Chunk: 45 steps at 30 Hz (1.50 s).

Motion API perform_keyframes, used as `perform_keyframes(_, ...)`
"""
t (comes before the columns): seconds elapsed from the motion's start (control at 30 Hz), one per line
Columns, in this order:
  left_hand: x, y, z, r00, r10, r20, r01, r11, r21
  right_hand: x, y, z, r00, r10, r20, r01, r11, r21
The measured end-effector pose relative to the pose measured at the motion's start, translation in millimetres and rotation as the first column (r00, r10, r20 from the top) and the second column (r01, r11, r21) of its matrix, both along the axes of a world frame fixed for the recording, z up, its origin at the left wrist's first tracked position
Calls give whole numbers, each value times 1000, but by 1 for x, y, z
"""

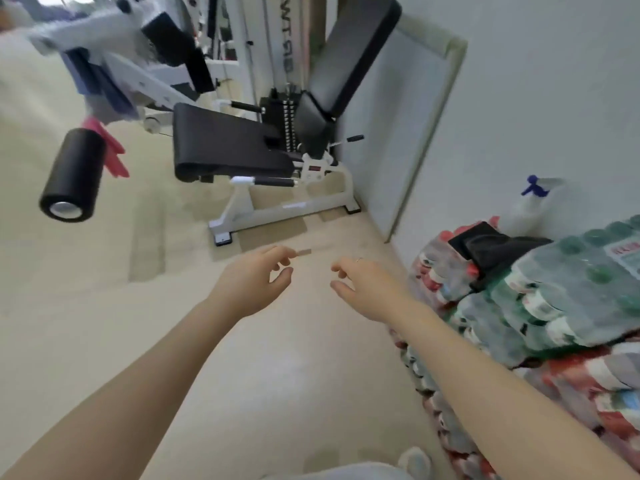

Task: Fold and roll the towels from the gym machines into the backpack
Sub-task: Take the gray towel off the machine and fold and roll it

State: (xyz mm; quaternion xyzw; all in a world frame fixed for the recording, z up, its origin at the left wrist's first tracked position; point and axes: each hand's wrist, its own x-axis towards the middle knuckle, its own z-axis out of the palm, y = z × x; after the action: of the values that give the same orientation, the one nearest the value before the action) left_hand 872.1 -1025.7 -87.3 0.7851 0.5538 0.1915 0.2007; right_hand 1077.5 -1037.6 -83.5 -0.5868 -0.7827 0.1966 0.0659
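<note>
Both hands, left hand (252, 285) and right hand (367, 289), are held out with fingers loosely curled, holding nothing. Well beyond the fingers, upper left, towels (100, 84) are draped over the machine arm (114, 36); soft, light cloth, probably best gathered at a hanging edge.

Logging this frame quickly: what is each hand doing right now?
Left hand: open, fingers loosely curled, holding nothing.
Right hand: open, fingers loosely curled, holding nothing.
</note>
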Motion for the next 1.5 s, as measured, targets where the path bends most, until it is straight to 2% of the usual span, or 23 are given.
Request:
perform_keyframes(0.17, -150, -7, 6, 967, 254, -7, -254, 965, -58, -149, 42, 0, 975, 222, -2, -222, 975, 10)
perform_keyframes(0.37, -277, 2, -6, 863, 502, 49, -495, 862, -110, -285, 100, -7, 902, 431, 17, -431, 902, -9)
perform_keyframes(0.6, -402, 80, -18, 797, 603, 10, -597, 791, -131, -426, 212, -28, 824, 561, 84, -559, 828, -47)
perform_keyframes(0.73, -475, 146, -9, 761, 648, -13, -641, 749, -168, -510, 289, -19, 791, 603, 100, -599, 798, -71)
perform_keyframes(0.87, -543, 201, 1, 716, 697, 25, -683, 708, -182, -590, 358, -5, 777, 619, 110, -616, 785, -64)
perform_keyframes(1.17, -707, 304, -21, 739, 672, 47, -656, 734, -175, -758, 452, -32, 779, 612, 133, -602, 790, -115)
perform_keyframes(1.3, -808, 370, -37, 801, 598, 29, -582, 789, -195, -847, 506, -52, 825, 548, 139, -533, 836, -132)
perform_keyframes(1.5, -956, 475, -27, 902, 432, 5, -415, 869, -270, -966, 585, -47, 935, 350, 55, -338, 927, -161)
